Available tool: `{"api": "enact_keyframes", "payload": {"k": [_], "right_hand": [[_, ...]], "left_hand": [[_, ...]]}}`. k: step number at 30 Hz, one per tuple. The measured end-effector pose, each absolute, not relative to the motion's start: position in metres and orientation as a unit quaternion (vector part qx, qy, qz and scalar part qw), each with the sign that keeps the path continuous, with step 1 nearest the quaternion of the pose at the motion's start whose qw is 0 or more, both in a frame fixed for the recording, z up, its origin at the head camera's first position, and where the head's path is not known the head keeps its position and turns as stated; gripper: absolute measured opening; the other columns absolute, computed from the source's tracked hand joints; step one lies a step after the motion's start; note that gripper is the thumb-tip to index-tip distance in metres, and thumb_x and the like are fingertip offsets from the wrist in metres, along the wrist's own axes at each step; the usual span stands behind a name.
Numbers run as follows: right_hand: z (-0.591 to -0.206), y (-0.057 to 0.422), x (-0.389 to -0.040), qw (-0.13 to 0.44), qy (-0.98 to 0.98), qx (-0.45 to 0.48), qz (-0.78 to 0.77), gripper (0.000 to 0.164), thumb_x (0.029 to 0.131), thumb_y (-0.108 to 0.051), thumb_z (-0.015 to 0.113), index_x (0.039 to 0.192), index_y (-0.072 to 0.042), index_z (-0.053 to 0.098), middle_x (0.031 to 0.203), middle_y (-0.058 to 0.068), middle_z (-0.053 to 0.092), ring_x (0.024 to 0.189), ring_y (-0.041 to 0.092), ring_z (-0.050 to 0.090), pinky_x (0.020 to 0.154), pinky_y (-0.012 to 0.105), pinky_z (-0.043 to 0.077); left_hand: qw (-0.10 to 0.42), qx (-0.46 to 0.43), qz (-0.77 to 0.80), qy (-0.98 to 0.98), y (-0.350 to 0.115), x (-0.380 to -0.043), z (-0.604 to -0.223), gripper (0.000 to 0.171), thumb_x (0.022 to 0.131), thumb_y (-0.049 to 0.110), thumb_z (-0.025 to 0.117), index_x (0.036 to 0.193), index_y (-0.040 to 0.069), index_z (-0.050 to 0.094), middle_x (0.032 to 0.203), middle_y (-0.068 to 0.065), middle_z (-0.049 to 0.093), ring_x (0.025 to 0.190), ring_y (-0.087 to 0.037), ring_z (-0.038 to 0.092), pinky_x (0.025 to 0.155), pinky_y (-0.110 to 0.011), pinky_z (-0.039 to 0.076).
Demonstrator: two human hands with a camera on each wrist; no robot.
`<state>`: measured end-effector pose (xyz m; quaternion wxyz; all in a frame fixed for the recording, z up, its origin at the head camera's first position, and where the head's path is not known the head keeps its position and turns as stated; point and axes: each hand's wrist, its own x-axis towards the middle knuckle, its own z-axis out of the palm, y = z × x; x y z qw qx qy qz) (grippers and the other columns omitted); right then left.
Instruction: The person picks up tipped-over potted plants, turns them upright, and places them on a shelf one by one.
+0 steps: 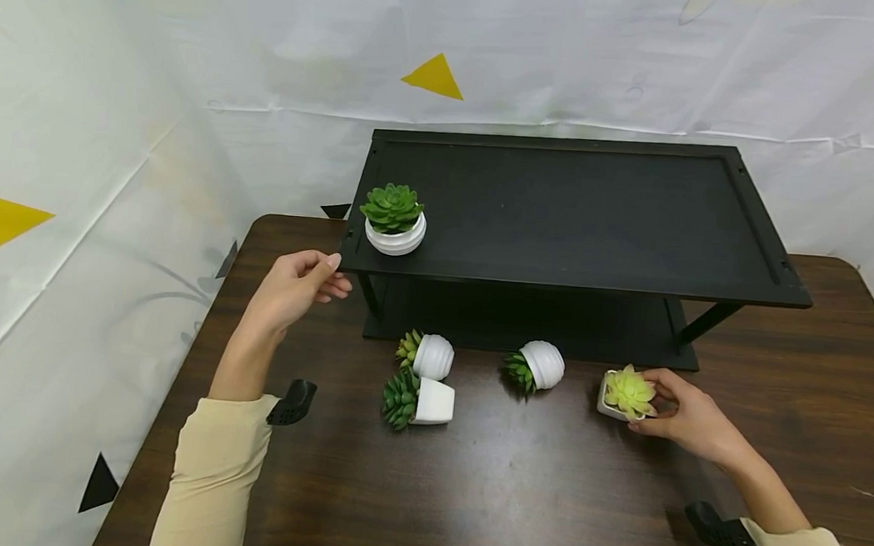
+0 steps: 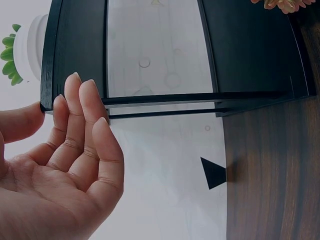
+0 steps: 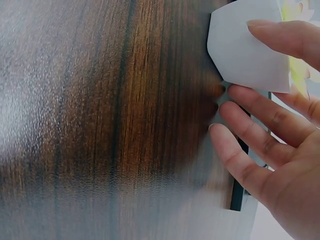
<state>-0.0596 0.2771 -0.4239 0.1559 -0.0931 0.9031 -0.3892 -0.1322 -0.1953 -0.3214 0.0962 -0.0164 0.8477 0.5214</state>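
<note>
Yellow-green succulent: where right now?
In the head view, the yellow-green succulent is right of center, held by the right hand, in front of the black shelf and right of the nearest tipped pot.

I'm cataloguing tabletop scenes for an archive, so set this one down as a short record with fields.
Left hand: grips the black shelf at its near left corner
Right hand: holds the yellow-green succulent by its white pot
On shelf top: green potted succulent, upright, left end
Lying on table: rear-left plant, front-left plant, middle plant
Backdrop: white sheeting
</note>
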Motion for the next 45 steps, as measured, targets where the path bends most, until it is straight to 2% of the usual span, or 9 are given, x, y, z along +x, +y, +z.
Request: {"api": "enact_keyframes", "payload": {"k": [5,24,33,36,42,45], "right_hand": [[-0.423,0.278,-0.059,0.151,0.904,-0.088,-0.389,0.060,0.074,-0.014,0.077,0.121,0.004,0.045,0.103,0.016,0.058,0.087,0.023,0.061,0.064,0.027,0.049],[-0.415,0.276,-0.056,0.140,0.909,-0.075,-0.386,0.063,0.072,-0.016,0.079,0.121,0.006,0.047,0.102,0.017,0.060,0.084,0.022,0.063,0.064,0.025,0.050],[-0.402,0.277,-0.056,0.136,0.908,-0.077,-0.389,0.062,0.072,-0.020,0.079,0.120,0.005,0.049,0.102,0.016,0.060,0.082,0.007,0.060,0.065,0.024,0.049],[-0.394,0.276,-0.056,0.135,0.909,-0.079,-0.387,0.061,0.072,-0.020,0.078,0.120,0.004,0.049,0.100,0.015,0.059,0.079,0.007,0.060,0.064,0.025,0.049],[-0.380,0.273,-0.056,0.133,0.909,-0.090,-0.384,0.062,0.071,-0.020,0.080,0.119,0.004,0.050,0.097,0.013,0.059,0.075,0.009,0.059,0.061,0.025,0.049],[-0.374,0.272,-0.055,0.128,0.908,-0.098,-0.387,0.062,0.069,-0.018,0.081,0.118,0.004,0.050,0.096,0.012,0.059,0.075,0.008,0.059,0.061,0.024,0.049]], "left_hand": [[0.098,-0.018,0.520,0.848,-0.195,-0.132,-0.321,0.037,0.099,0.028,0.042,0.104,-0.006,0.056,0.089,-0.012,0.064,0.080,-0.013,0.062,0.076,-0.030,0.047],[0.101,-0.020,0.529,0.843,-0.194,-0.131,-0.320,0.035,0.098,0.027,0.042,0.102,-0.005,0.057,0.086,-0.009,0.064,0.079,-0.012,0.062,0.076,-0.031,0.046],[0.101,-0.018,0.528,0.843,-0.194,-0.130,-0.318,0.037,0.098,0.028,0.042,0.102,-0.006,0.056,0.087,-0.009,0.065,0.079,-0.012,0.062,0.076,-0.030,0.046],[0.100,-0.017,0.527,0.844,-0.194,-0.129,-0.318,0.037,0.098,0.028,0.042,0.102,-0.006,0.056,0.087,-0.010,0.064,0.080,-0.013,0.062,0.075,-0.028,0.046],[0.101,-0.017,0.527,0.844,-0.195,-0.129,-0.318,0.037,0.098,0.028,0.042,0.102,-0.006,0.056,0.089,-0.012,0.064,0.081,-0.015,0.062,0.079,-0.034,0.046],[0.101,-0.017,0.526,0.844,-0.195,-0.130,-0.319,0.037,0.099,0.028,0.042,0.102,-0.006,0.056,0.087,-0.011,0.064,0.080,-0.014,0.062,0.077,-0.031,0.046]]}}
